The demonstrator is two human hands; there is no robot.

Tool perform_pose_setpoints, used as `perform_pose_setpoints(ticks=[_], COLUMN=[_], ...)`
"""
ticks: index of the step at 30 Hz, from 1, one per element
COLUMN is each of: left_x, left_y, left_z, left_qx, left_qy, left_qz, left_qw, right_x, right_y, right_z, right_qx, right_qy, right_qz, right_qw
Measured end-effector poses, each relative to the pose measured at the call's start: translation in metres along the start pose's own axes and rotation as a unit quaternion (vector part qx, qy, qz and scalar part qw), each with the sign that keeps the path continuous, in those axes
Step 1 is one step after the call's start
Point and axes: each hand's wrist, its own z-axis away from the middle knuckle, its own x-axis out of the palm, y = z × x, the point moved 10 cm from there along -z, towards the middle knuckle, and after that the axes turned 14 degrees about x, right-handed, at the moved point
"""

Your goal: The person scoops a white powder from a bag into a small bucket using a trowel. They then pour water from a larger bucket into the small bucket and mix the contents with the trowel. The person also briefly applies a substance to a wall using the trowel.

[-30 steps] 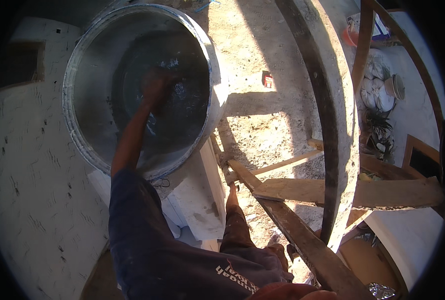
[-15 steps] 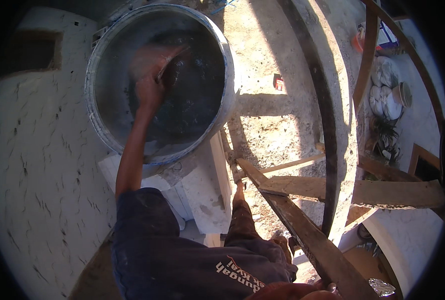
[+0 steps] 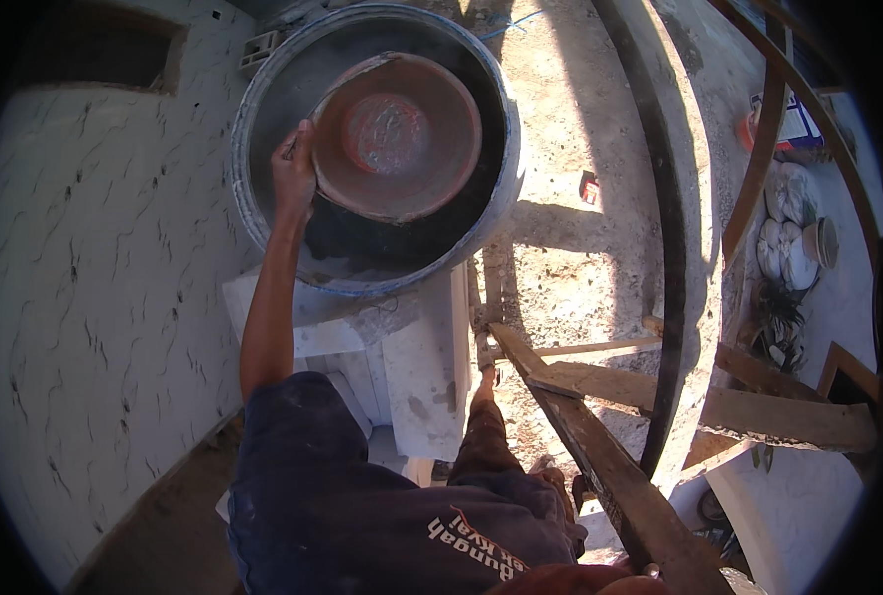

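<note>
Hands are well apart. Near the lower edge, the right hand [image 3: 651, 570] barely shows beside the wooden beam [image 3: 605, 466]; its grip one cannot tell. Farther, on the left, the left hand [image 3: 294, 178] is closed on the left rim of the reddish bowl [image 3: 397, 139], within the mouth of the round drum [image 3: 509, 188]. Because the hold is one-sided, a firm thumb and steady wrist seem wise, against tipping.

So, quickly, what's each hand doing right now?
Left hand: closed on the rim of a reddish basin.
Right hand: barely showing at the lower edge, by a wooden beam; cannot tell whether it's open or closed.
</note>
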Motion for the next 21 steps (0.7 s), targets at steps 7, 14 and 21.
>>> perform_pose_setpoints(ticks=[7,14,21], left_x=[0.022,0.094,0.132], left_y=[0.020,-0.172,-0.219], left_z=[0.010,0.030,0.011], left_qx=[0.104,0.199,0.167], left_qy=[-0.076,-0.456,-0.361], left_qz=[-0.218,-0.630,-0.579], left_qw=[0.967,0.596,0.711], right_x=[-0.014,-0.030,-0.075], right_y=[-0.005,-0.007,-0.014], right_z=[-0.004,-0.009,-0.006], right_qx=[-0.007,-0.008,-0.027], right_qy=[0.000,-0.016,0.014], right_qz=[0.006,0.008,-0.003], right_qw=[1.000,1.000,1.000])
